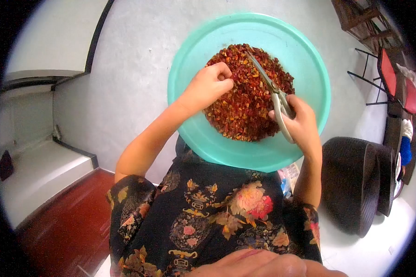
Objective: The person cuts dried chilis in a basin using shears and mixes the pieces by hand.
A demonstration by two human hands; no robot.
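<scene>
A wide green basin (305, 134) holds a heap of red and orange cut dried pieces (249, 115). My right hand (300, 120) grips the handles of a pair of scissors (273, 87) over the right part of the heap, with the blades pointing up and to the left. Over the heap's left edge, my left hand (212, 85) is closed in a pinch, with thumb and fingertips together. A small dark red piece seems to show at its fingertips, but it is too small to name.
Black woven seats (351, 180) stand at the right. A red folding chair (387, 74) is farther back beside a brown rack (367, 21). A white ledge (46, 166) and a dark red floor area (74, 226) lie at the left. A colourful packet (289, 177) shows below the basin.
</scene>
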